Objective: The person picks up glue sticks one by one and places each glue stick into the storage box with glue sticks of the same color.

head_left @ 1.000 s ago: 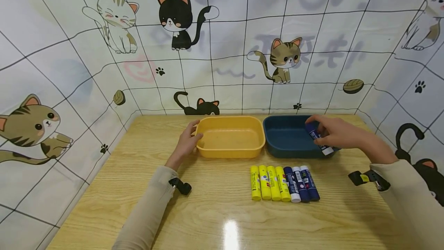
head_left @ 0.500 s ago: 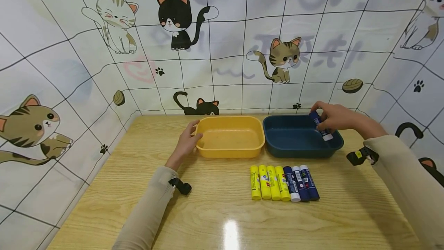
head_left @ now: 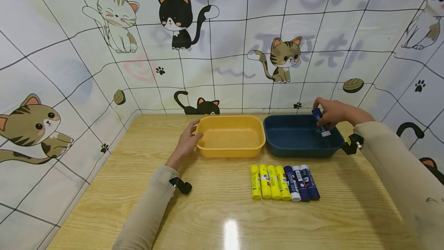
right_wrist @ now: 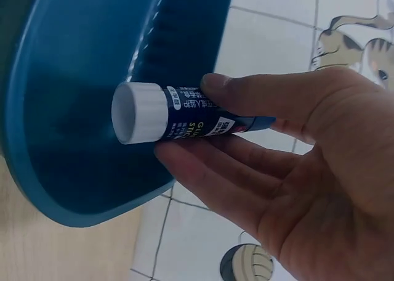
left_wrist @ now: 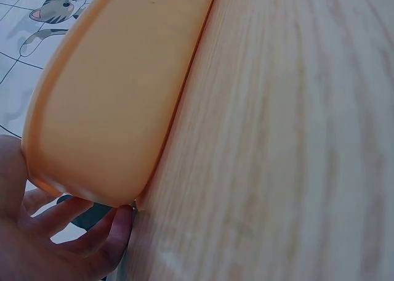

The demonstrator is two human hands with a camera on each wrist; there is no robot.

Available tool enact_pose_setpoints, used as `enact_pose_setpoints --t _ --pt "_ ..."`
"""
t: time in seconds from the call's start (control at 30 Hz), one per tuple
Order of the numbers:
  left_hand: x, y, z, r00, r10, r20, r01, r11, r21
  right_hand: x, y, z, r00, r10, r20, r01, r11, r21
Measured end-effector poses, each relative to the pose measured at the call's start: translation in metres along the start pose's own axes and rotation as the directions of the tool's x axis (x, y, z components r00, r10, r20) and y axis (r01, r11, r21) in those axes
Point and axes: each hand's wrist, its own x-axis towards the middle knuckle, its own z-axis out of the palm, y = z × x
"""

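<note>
My right hand holds a dark blue glue stick over the right end of the dark blue bin. In the right wrist view the white end of the glue stick points into the bin, thumb on one side and fingers on the other. My left hand rests against the left end of the yellow bin; its relaxed fingers touch the outer wall in the left wrist view. In front of the bins lie several yellow glue sticks and three blue-and-white glue sticks, side by side.
Both bins stand side by side at the back of the wooden table, close to a cat-patterned wall sheet. No sticks show inside the yellow bin. The row of sticks lies nearer the front.
My right hand has moved back, away from me, with the glue stick, from the blue bin's front right corner to over its right end. My left hand has stayed in place.
</note>
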Motion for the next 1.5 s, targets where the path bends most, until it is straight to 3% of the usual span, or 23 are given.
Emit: enact_pose_setpoints --t 0.47,1.13,1.5 --pt "0.002 -0.002 0.001 1.000 0.017 -0.002 -0.017 1.000 -0.009 0.016 0.022 0.010 0.998 0.062 -0.024 -0.062 0.998 0.001" --pt "0.001 0.001 0.000 1.000 0.009 0.000 -0.009 1.000 -0.021 0.025 0.004 0.026 0.994 0.096 -0.047 -0.103 0.975 -0.196" --pt "0.003 -0.001 0.000 1.000 0.002 0.004 -0.002 1.000 -0.004 0.023 0.001 0.035 0.988 0.152 -0.032 -0.155 0.963 -0.219"
